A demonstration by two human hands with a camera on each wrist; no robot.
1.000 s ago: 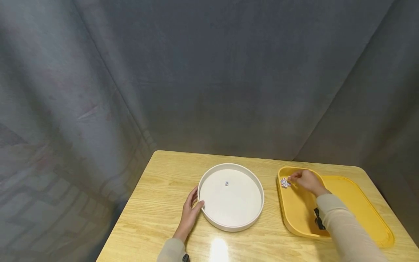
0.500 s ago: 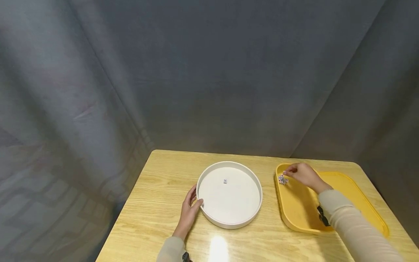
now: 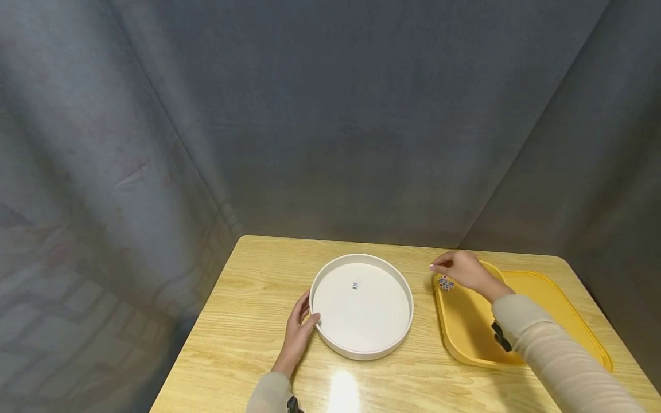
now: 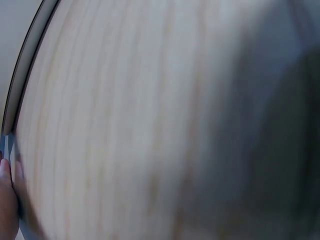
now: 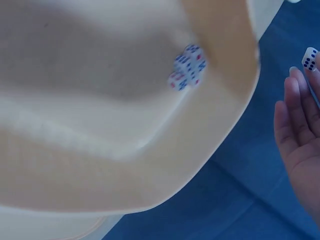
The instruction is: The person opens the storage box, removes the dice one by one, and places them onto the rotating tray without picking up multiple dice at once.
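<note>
A single die (image 5: 310,58) is pinched at the fingertips of the right hand (image 3: 465,271), which is held above the near-left corner of the yellow tray (image 3: 537,321), just past its rim and toward the white dish (image 3: 361,307). In the right wrist view only the tips of the fingers (image 5: 295,107) are seen closed round the die, so the grip is judged to be light and shallow.

The chief risk is judged to be a slip: a small, hard, smooth cube held by so little of its surface could be squeezed out sideways, and it would bounce on the bench (image 3: 242,321) and could roll off the edge. A release from too great a height could also let it bounce back out over the low wall of the dish. The pile of dice (image 3: 446,283) left in the tray corner lies just beneath the wrist and could be scattered by a brush of the sleeve.

The dish rim is touched by the left hand (image 3: 301,326), fingers curled against the outer wall; if that hold were loosened, the dish could be shifted by a knock.

The held die is white, with blue pips on the visible face, seemingly 6. 1 die (image 3: 354,285) already lies inside the dish, near its far side.
</note>
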